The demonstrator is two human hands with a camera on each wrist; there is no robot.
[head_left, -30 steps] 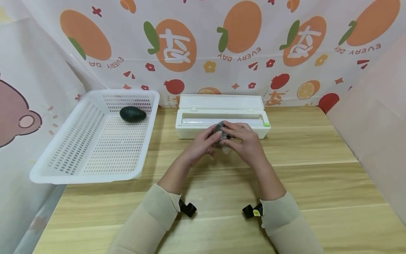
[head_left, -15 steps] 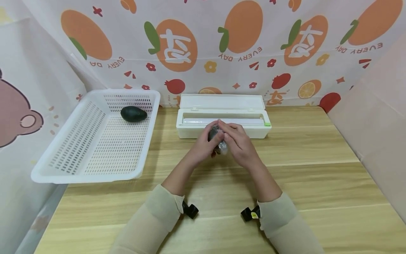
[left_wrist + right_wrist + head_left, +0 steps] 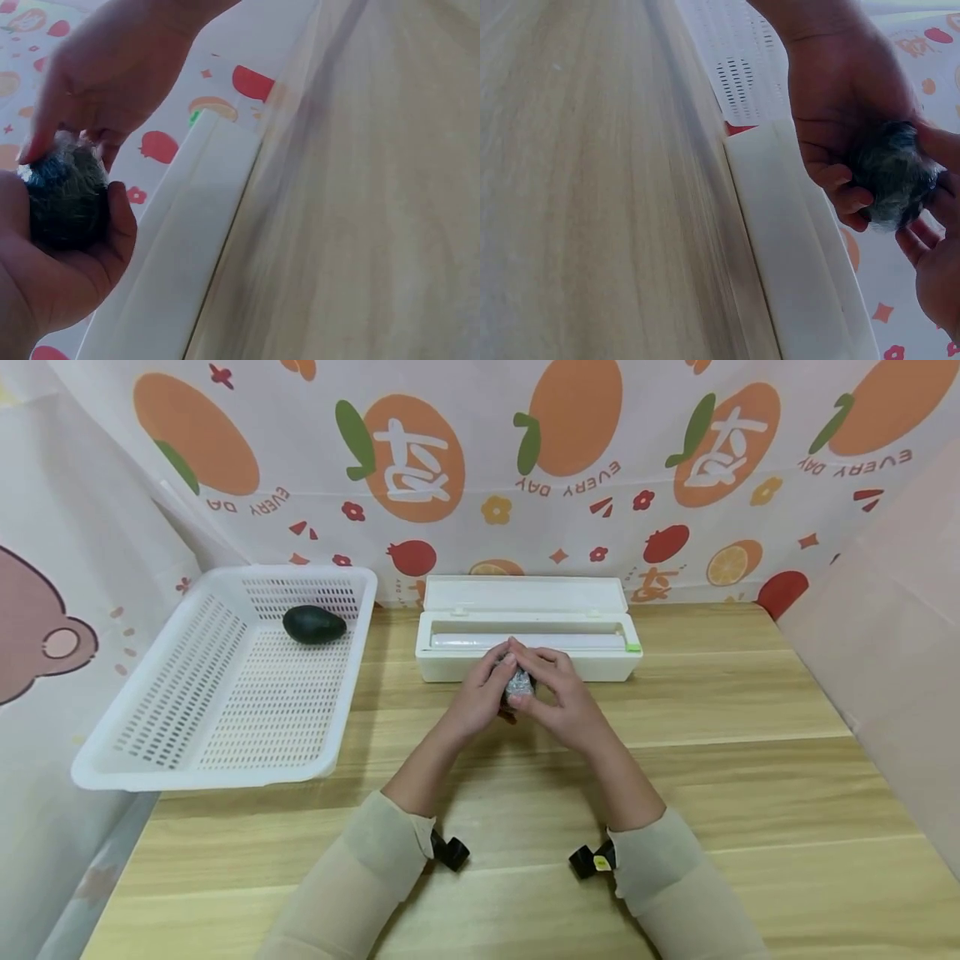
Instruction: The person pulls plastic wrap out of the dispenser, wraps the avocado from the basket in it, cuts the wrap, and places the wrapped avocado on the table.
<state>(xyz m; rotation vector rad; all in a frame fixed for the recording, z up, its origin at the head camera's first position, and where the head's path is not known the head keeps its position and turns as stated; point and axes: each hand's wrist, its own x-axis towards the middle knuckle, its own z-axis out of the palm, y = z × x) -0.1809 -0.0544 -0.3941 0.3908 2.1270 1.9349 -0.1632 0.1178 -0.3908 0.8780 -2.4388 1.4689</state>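
Observation:
A dark green avocado wrapped in clear cling film is held between both hands above the table, its film crinkled and shiny. My left hand cups it from the left, fingers curled underneath, plainly visible in the left wrist view. Thumb and fingers of my right hand close around its right side and grip the film. In the right wrist view the wrapped avocado sits in the left palm. Just behind the hands is a white cling film box, lid raised, with a film roll inside.
At the left stands a white perforated plastic basket with one dark avocado in it. A patterned cloth hangs behind the wooden table. The film box reaches close to that cloth.
Both hands keep turning the wrapped avocado, and the right thumb and fingers have shifted around it. The hands have moved slightly left. Box and basket stay put; the view tilts slightly.

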